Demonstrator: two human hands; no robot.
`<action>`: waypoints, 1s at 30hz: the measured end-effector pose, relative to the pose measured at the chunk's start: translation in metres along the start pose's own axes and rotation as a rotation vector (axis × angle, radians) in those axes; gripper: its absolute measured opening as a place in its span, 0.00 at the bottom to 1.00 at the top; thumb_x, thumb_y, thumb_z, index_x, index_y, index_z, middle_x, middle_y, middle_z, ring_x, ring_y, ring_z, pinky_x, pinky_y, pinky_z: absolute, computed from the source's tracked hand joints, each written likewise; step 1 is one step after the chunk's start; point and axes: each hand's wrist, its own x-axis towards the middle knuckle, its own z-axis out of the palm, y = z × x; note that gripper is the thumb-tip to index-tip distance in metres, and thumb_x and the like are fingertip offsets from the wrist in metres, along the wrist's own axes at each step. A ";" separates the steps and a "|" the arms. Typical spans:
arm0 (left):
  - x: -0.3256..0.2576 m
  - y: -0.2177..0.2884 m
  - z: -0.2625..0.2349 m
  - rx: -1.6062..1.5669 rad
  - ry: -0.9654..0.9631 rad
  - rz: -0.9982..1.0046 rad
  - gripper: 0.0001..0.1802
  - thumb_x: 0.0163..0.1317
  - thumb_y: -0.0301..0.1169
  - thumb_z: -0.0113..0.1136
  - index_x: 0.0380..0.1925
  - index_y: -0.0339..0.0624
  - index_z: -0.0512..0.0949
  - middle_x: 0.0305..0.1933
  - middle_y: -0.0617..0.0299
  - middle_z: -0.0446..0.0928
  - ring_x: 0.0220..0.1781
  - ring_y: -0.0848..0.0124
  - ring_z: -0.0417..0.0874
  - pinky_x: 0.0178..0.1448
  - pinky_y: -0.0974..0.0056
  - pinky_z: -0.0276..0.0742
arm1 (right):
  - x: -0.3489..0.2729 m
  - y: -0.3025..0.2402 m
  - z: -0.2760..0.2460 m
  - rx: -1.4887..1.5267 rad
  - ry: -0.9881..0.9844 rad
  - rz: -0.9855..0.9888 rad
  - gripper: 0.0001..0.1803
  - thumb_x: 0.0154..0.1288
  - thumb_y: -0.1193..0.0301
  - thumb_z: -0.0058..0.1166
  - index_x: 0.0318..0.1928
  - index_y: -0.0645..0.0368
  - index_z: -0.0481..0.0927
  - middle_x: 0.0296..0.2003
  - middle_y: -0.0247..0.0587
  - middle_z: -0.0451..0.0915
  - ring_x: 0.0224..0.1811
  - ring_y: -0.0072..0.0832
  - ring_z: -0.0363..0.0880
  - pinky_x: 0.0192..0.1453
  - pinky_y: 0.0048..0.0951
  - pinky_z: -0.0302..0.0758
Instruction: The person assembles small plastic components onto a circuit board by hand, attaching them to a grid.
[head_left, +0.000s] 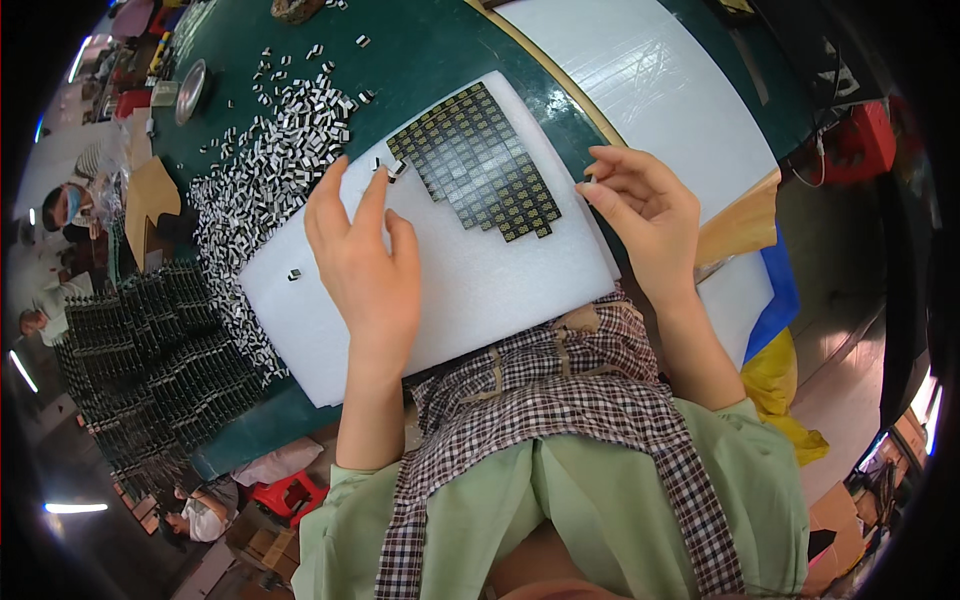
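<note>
A stepped patch of small black pieces covers the white foam sheet's upper centre, most still bare, as the left hand fingers one loose piece, right hand pinching another, heap waiting upper left.

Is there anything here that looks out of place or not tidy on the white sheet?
One small black-and-white piece lies alone on the white foam sheet, left of the left hand, apart from the loose heap on the green table. The tiled block of dark pieces has a stepped, uneven lower edge. Nothing looks damaged.
</note>
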 end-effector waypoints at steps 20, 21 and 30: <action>-0.013 0.061 0.025 0.130 -0.285 0.544 0.10 0.45 0.21 0.57 0.31 0.30 0.78 0.32 0.56 0.75 0.33 0.69 0.77 0.35 0.70 0.75 | -0.008 0.010 -0.005 0.042 0.063 -0.005 0.18 0.53 0.82 0.57 0.46 0.65 0.75 0.37 0.41 0.79 0.40 0.24 0.78 0.47 0.23 0.75; -0.005 0.058 0.021 0.126 -0.289 0.546 0.10 0.45 0.21 0.57 0.31 0.30 0.78 0.32 0.56 0.75 0.33 0.69 0.77 0.35 0.70 0.75 | -0.010 0.011 -0.005 0.010 0.057 -0.037 0.18 0.52 0.82 0.57 0.46 0.64 0.75 0.37 0.40 0.79 0.40 0.24 0.78 0.47 0.23 0.75; 0.006 0.036 0.026 -1.599 -0.693 -0.722 0.10 0.56 0.24 0.59 0.38 0.31 0.78 0.34 0.57 0.80 0.34 0.74 0.80 0.42 0.72 0.77 | -0.010 -0.002 0.007 -0.208 -0.015 -0.492 0.24 0.45 0.84 0.60 0.47 0.61 0.76 0.34 0.41 0.81 0.36 0.28 0.80 0.40 0.23 0.76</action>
